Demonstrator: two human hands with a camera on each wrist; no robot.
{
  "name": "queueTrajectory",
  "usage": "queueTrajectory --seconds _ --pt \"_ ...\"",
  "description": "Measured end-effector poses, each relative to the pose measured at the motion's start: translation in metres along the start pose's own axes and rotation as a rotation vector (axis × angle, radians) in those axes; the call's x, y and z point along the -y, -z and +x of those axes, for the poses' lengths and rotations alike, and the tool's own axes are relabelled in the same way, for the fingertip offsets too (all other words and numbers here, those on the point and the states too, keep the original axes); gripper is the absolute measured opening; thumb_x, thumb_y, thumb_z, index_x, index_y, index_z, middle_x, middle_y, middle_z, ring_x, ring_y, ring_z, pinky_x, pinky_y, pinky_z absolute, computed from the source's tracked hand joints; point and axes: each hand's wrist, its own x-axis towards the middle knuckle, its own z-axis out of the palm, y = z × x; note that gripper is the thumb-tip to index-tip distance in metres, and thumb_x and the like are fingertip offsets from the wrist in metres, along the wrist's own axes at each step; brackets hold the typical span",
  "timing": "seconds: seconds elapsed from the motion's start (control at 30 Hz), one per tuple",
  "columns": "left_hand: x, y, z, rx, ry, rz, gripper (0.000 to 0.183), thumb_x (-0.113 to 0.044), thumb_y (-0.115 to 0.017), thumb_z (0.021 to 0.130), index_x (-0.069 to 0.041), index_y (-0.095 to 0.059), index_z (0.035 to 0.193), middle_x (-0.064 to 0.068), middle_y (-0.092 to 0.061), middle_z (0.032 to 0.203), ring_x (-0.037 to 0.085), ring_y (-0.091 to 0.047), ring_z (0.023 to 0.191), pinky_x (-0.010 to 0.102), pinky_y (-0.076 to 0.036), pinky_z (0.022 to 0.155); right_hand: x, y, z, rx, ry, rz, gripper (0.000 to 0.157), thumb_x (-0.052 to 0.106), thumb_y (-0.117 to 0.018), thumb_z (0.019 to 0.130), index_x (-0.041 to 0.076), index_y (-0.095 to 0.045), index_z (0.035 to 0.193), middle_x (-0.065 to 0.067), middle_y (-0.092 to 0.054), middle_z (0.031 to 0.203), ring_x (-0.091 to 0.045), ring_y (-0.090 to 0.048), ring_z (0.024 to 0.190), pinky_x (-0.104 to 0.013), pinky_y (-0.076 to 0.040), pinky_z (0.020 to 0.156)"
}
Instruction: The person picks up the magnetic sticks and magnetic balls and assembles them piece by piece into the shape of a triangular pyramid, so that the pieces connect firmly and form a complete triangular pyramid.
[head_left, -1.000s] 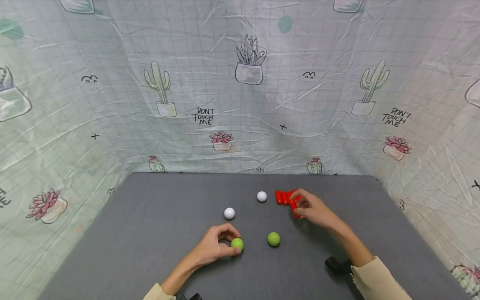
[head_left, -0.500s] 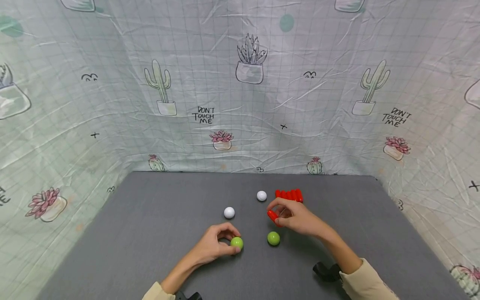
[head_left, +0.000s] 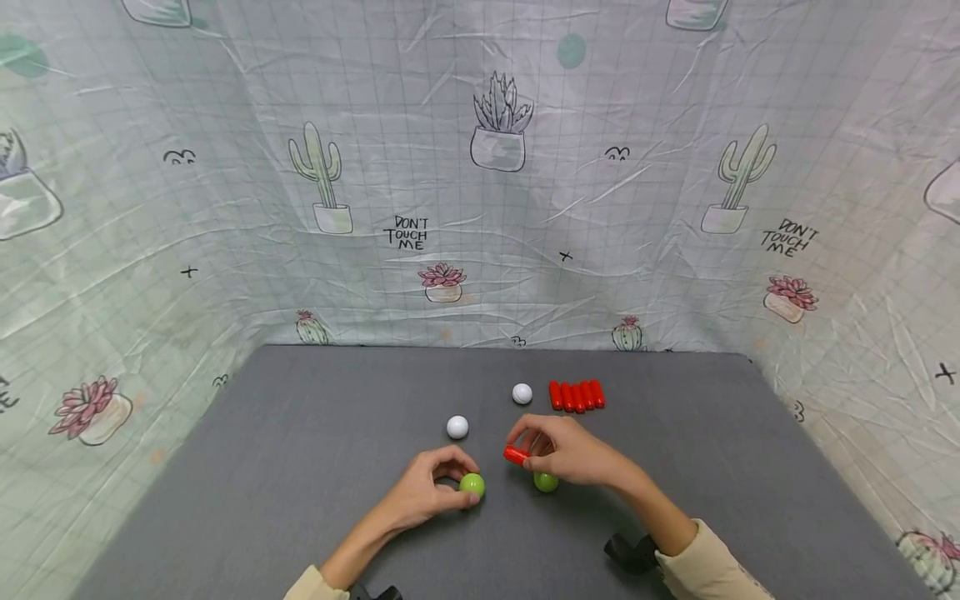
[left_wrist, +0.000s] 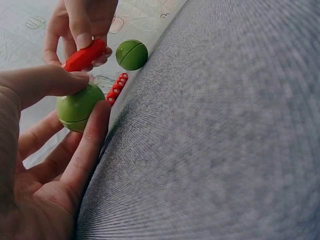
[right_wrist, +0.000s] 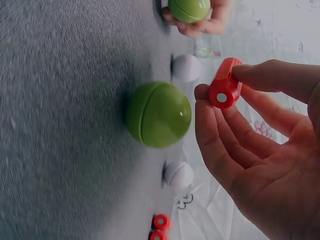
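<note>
Between thumb and fingers my left hand (head_left: 431,490) pinches a green ball (head_left: 472,486) at the tabletop; the left wrist view shows a seam round this ball (left_wrist: 79,111). My right hand (head_left: 577,451) pinches a short red rod (head_left: 516,455), held above the table to the right of that ball and apart from it. A pale round dot marks the end of the rod (right_wrist: 225,86) in the right wrist view. A second green ball (head_left: 547,483) rests on the table below my right hand, partly hidden by it in the head view.
Two white balls lie farther back, one nearer white ball (head_left: 457,427) and one farther white ball (head_left: 522,394). Several red rods (head_left: 577,396) lie side by side at the back right. A patterned cloth (head_left: 495,208) rises behind the grey tabletop (head_left: 337,400).
My right hand has taken a red rod from the row and carried it left and nearer, turning it towards lying crosswise. My left hand has stayed put with the green ball.
</note>
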Motion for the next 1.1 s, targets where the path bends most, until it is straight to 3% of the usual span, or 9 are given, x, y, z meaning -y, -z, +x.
queueTrajectory --seconds 0.27,0.6,0.93,1.1 --pt "0.001 0.001 -0.001 -0.009 0.004 -0.023 0.033 -0.009 -0.081 0.085 0.004 -0.068 0.112 0.025 -0.072 0.102 0.004 -0.068 0.083 0.021 -0.059 0.072 0.006 -0.01 0.007 0.053 0.029 -0.019 0.022 0.002 -0.071 0.092 0.013 -0.073 0.111 -0.001 -0.073 0.097 -0.009 -0.067 0.084 -0.025 -0.056 0.079" --pt "0.003 0.001 0.0 -0.009 -0.021 -0.06 0.031 -0.005 -0.081 0.085 0.006 -0.068 0.111 0.024 -0.073 0.092 0.008 -0.072 0.077 0.028 -0.062 0.07 0.01 -0.021 0.011 0.1 0.031 -0.039 0.023 -0.001 -0.073 0.091 0.012 -0.074 0.109 -0.002 -0.075 0.097 -0.006 -0.067 0.083 -0.022 -0.056 0.077" --pt "0.003 0.0 0.0 0.005 -0.017 -0.078 0.031 -0.006 -0.08 0.086 0.007 -0.067 0.111 0.018 -0.073 0.092 0.008 -0.073 0.078 0.027 -0.062 0.071 0.006 -0.027 0.011 0.099 0.047 -0.022 0.024 -0.004 -0.073 0.088 0.012 -0.075 0.106 -0.005 -0.077 0.094 -0.002 -0.066 0.078 -0.02 -0.055 0.072" --pt "0.004 0.0 0.0 0.006 -0.028 -0.083 0.033 -0.004 -0.08 0.086 0.01 -0.066 0.113 0.025 -0.073 0.095 0.006 -0.072 0.08 0.025 -0.061 0.072 0.006 -0.027 0.012 0.101 0.045 -0.028 0.023 -0.003 -0.075 0.088 0.012 -0.075 0.105 -0.004 -0.077 0.094 -0.002 -0.066 0.078 -0.019 -0.055 0.073"
